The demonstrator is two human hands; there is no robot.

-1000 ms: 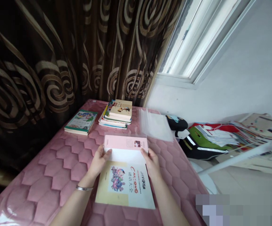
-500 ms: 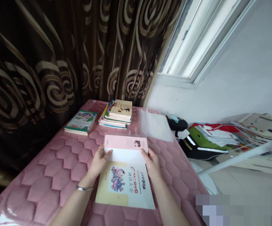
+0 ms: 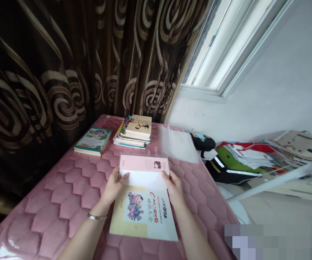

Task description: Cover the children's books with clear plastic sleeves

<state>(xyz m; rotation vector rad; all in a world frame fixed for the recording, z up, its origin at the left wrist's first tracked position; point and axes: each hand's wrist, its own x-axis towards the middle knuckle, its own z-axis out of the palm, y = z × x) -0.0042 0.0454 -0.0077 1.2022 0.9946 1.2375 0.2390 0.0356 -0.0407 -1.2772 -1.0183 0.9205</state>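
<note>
A book (image 3: pixel 156 225) with a cartoon picture and red lettering lies sideways in front of me on the pink quilted surface. Along its far side runs a pink-and-white strip (image 3: pixel 136 163) with small print and a little photo, edged by clear plastic. Whether this strip is a flap of the same cover I cannot tell. My left hand (image 3: pixel 114 186) grips the strip's left edge, thumb on top and fingers tucked underneath. At the right edge my right hand (image 3: pixel 175 186) holds it the same way. A silver bangle (image 3: pixel 96 217) circles my left wrist.
Behind the book stands a stack of books (image 3: pixel 138 131), with a green-edged book (image 3: pixel 93 140) to its left. Clear plastic sleeves (image 3: pixel 180 144) lie to the right. Beyond the pink bed edge are a black-and-green bag (image 3: pixel 228 159), piled papers (image 3: pixel 249 153) and a white pole (image 3: pixel 272 184).
Hardly anything differs. My left thumb has slid very slightly to the right on the strip; both hands keep their grip and the book stays in place.
</note>
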